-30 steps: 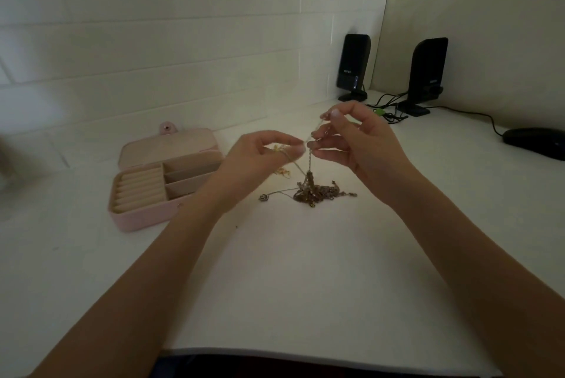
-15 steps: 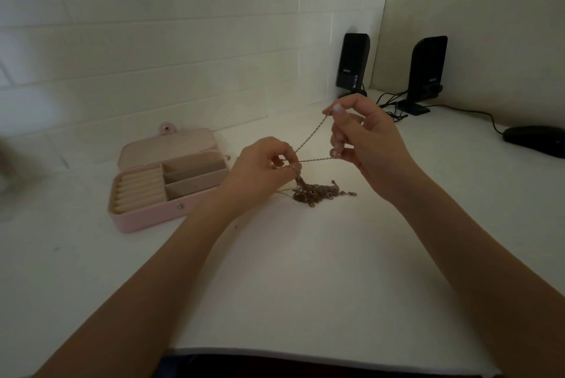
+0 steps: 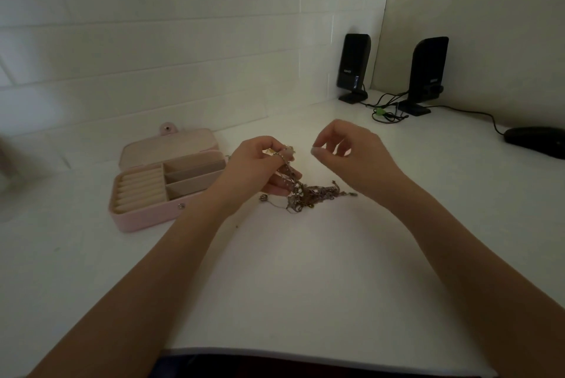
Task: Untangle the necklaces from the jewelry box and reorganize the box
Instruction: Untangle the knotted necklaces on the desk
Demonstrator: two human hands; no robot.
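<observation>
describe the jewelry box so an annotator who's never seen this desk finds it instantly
On the white desk, look left of the left hand, near the tiled wall. The jewelry box lies open there, its lid folded back. It is the only pink thing; the speakers and the mouse at the right are black.

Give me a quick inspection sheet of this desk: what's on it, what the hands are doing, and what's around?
Surface: white desk, dimly lit.
Job's things: pink jewelry box, lid open, compartments look empty; tangled heap of metal necklace chains lying on the desk right of the box.
Clutter: two black upright speakers; black computer mouse.
Grip: left hand pinches a chain strand lifted from the heap; right hand has its fingers curled above the heap, and whether it holds a strand cannot be told.
Cables: black wires bundled between the speakers; one runs to the mouse.
Surroundings: white brick wall behind, beige wall at right.
</observation>
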